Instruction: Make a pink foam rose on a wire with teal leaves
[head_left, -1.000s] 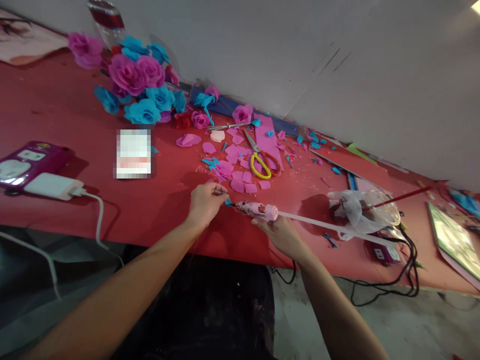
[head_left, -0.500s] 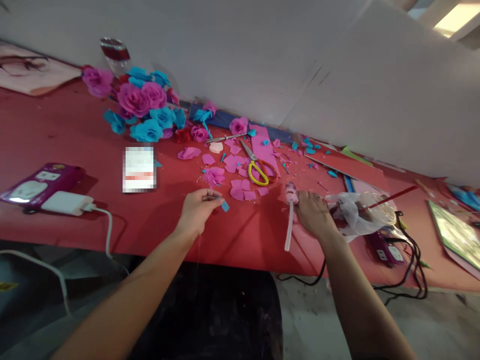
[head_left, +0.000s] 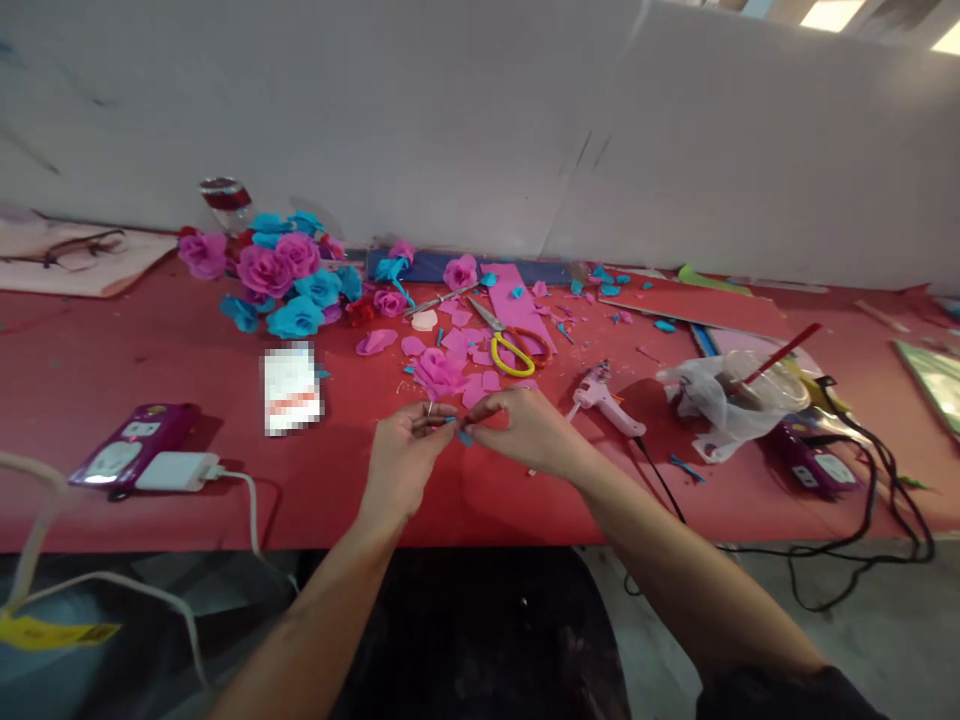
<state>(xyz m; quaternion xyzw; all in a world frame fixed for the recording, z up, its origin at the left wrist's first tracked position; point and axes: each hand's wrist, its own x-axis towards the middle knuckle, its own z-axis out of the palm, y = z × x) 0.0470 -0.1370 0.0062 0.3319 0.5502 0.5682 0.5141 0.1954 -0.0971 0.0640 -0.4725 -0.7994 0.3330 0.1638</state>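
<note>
My left hand (head_left: pixel 409 445) pinches a small piece of blue paper (head_left: pixel 466 438) above the front part of the red table. Its fingertips almost meet those of my right hand (head_left: pixel 525 428), which are closed on the same piece, so most of it is hidden. Right of my hands, a pink glue gun (head_left: pixel 611 400) lies on the table, touched by neither hand. Just beyond my fingers are a pink paper flower (head_left: pixel 440 372), loose pink petals (head_left: pixel 480 385) and scissors with yellow and orange handles (head_left: pixel 512 355).
Pink and blue paper flowers (head_left: pixel 296 290) cluster at the back left near a glass jar (head_left: pixel 227 200). A purple power strip (head_left: pixel 135 440) with a white charger sits left. On the right stand a plastic bag with a cup (head_left: pixel 757 385) and another power strip (head_left: pixel 814 460) with black cords.
My right hand has let go of the glue gun and come left to meet my left hand at the blue paper. The camera view has shifted.
</note>
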